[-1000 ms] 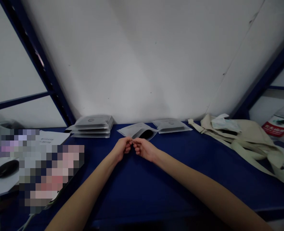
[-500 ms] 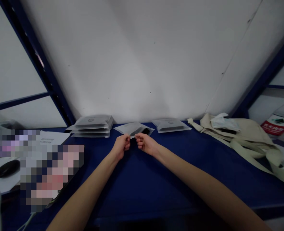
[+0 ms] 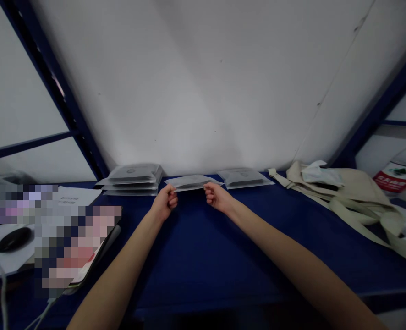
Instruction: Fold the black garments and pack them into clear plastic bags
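Flat translucent grey plastic pouch (image 3: 191, 182) hangs level just above the dark blue table (image 3: 203, 256), pinched at its ends by left hand (image 3: 164, 205) and right hand (image 3: 216, 197), between two stacks of similar pouches.

Above the blue shelf (image 3: 203, 256), the left hand (image 3: 163, 206) and the right hand (image 3: 216, 197) pinched the 2 ends of a flat grey pouch (image 3: 192, 182). A stack of pouches (image 3: 132, 179) lay on the shelf's far left, and another pouch (image 3: 244, 178) just right of the held one.
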A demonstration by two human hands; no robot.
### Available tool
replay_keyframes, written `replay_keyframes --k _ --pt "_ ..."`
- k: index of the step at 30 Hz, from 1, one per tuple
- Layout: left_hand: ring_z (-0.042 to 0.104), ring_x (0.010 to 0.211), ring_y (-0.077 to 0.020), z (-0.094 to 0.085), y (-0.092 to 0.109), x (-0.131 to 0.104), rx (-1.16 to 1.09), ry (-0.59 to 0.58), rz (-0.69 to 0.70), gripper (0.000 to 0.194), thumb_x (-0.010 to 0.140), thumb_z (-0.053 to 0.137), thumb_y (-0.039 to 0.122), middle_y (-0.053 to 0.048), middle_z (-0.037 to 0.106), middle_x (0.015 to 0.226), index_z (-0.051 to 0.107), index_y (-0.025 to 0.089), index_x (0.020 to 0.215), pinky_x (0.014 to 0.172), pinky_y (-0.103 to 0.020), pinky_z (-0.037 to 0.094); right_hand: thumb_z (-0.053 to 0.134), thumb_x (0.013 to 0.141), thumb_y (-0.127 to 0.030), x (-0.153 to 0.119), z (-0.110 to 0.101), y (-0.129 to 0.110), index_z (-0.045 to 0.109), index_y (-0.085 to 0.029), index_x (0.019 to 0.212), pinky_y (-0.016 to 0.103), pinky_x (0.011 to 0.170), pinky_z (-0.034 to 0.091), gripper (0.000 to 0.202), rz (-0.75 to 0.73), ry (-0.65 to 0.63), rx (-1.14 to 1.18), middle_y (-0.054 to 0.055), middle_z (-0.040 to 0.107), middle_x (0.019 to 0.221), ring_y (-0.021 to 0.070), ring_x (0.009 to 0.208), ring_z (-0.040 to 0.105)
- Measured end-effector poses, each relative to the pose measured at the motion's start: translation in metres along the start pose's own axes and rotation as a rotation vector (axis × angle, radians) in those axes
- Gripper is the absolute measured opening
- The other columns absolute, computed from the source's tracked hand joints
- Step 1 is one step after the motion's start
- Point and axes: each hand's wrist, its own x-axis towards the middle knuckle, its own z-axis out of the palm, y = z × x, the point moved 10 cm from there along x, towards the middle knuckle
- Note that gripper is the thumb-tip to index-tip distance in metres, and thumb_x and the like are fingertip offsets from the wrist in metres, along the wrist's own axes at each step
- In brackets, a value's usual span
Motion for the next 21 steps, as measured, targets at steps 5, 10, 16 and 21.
replay_keyframes --k 5,10,16,21 --pt "0.018 0.027 -0.0027 -0.018 0.007 0.003 -0.054 0.065 -0.025 0.023 0.063 0.042 0.013 0.01 0.02 0.035 0.024 0.02 0.051 0.031 -0.017 0.01 0.043 0.08 -0.016 0.005 -0.031 -0.022 0.037 -0.019 0.057 0.014 0.034 0.019 0.025 -0.063 0.097 0.004 -0.011 0.031 0.039 0.0022 0.031 0.021" --pt "0.019 0.026 -0.0026 -0.023 0.001 0.002 -0.03 0.103 -0.075 0.022 0.064 0.041 0.013 0.01 0.019 0.033 0.026 0.02 0.049 0.031 -0.016 0.011 0.045 0.078 -0.019 0.005 -0.049 -0.031 0.038 -0.02 0.057 0.015 0.034 0.023 0.022 -0.117 0.172 -0.022 -0.01 0.032 0.04 0.003 0.031 0.024" --pt "0.019 0.027 -0.0026 -0.021 -0.005 0.0 0.005 0.067 -0.106 0.022 0.064 0.039 0.013 0.009 0.019 0.033 0.027 0.019 0.048 0.031 -0.016 0.01 0.041 0.082 -0.02 -0.001 -0.044 -0.024 0.045 -0.019 0.066 0.018 0.043 0.04 0.016 -0.111 0.162 -0.03 0.001 0.058 0.061 0.0094 0.051 0.057" --pt "0.019 0.029 -0.0022 -0.002 -0.018 -0.005 0.097 -0.095 -0.195 0.023 0.068 0.037 0.013 0.008 0.021 0.035 0.029 0.018 0.047 0.032 -0.016 0.009 0.044 0.089 -0.027 -0.001 -0.021 -0.007 0.051 -0.017 0.08 0.02 0.051 0.047 0.015 -0.026 -0.016 -0.028 0.008 0.064 0.083 0.0146 0.072 0.067"
